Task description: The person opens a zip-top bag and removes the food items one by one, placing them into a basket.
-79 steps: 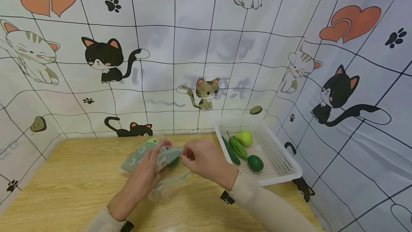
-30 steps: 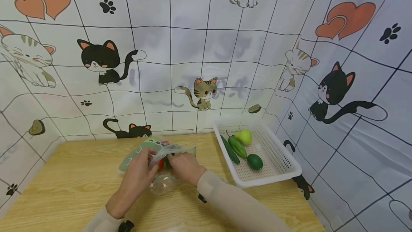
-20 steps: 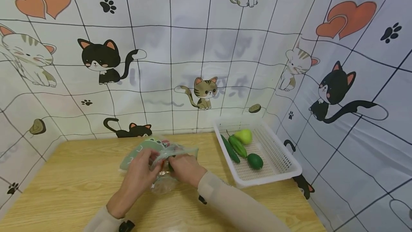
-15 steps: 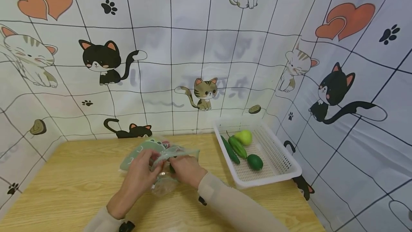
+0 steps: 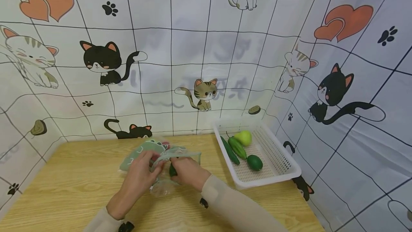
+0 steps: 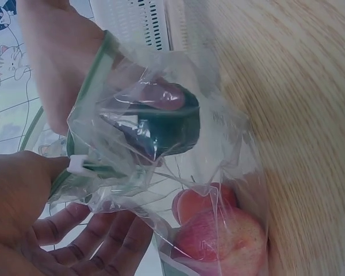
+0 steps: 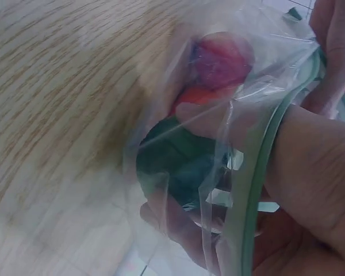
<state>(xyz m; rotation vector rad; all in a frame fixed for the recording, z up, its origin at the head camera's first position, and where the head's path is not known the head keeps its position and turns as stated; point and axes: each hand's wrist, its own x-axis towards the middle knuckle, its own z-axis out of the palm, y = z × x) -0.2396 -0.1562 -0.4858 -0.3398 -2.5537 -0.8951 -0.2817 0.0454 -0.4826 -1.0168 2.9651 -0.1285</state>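
Note:
My left hand [image 5: 140,173] holds the rim of a clear zip bag [image 6: 236,138], its thumb beside the white slider [image 6: 79,165] in the left wrist view. Through the bag's mouth reaches my right hand [image 5: 190,171], its fingers curled round a dark green, rounded fruit or vegetable [image 7: 181,158]. Creased plastic blurs that item's exact kind. Lower in the bag lie a large pinkish-red fruit [image 6: 227,241] and a smaller red one [image 6: 200,204]. A green printed panel [image 5: 138,153] of the bag shows beyond my left hand.
To the right stands a white perforated basket [image 5: 268,182]. It holds a cucumber [image 5: 230,150], a green chili pepper [image 5: 237,148], a yellow-green pear [image 5: 244,138] and a dark green oval fruit [image 5: 254,163]. A cat-print curtain [image 5: 154,63] surrounds the wooden table [image 5: 74,185].
My right hand has gone from pinching at the bag's opening to inside it, gripping the green item. Lately it has shifted slightly right, showing more green. My left hand keeps hold of the bag.

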